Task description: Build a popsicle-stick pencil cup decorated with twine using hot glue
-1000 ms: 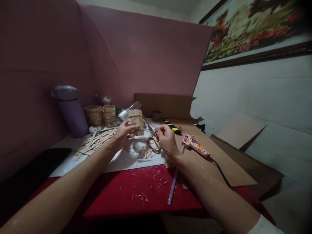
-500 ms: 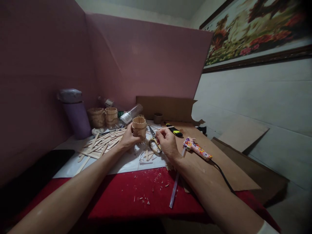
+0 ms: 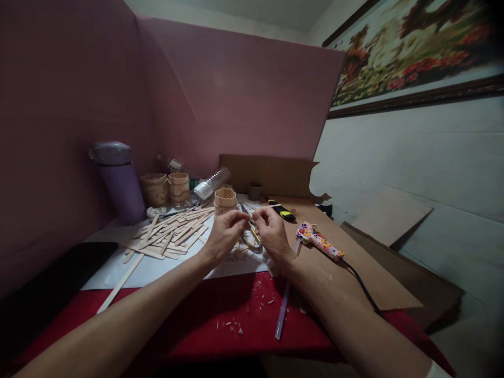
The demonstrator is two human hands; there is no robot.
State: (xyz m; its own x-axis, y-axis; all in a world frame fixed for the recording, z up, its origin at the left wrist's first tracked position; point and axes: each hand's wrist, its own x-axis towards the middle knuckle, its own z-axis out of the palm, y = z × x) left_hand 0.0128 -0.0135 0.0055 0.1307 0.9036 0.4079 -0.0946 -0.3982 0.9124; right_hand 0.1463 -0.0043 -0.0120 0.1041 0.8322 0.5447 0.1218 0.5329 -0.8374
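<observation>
My left hand (image 3: 226, 236) is closed in a pinch in front of a small wooden-stick cup (image 3: 225, 198), its fingertips close to those of my right hand. My right hand (image 3: 271, 233) is also pinched closed. Whatever the fingers hold is too small to make out. A thin pale strip (image 3: 275, 205) shows just above my right knuckles; I cannot tell whether it is held. Gold-handled scissors (image 3: 252, 244) lie between and under the hands, partly hidden. To the left spreads a pile of flat wooden sticks (image 3: 169, 236).
A flowered glue gun (image 3: 319, 241) and a yellow-black utility knife (image 3: 284, 211) lie on cardboard (image 3: 366, 283) at right. A clear glue stick (image 3: 282, 315) crosses the red cloth (image 3: 197, 320). Behind stand more stick cups (image 3: 179, 189), a plastic bottle (image 3: 212, 184) and a purple tumbler (image 3: 124, 191).
My left hand has let go of the wooden-stick cup and moved right, to my right hand's fingertips. The cup now stands alone on the table. My right hand has hardly moved.
</observation>
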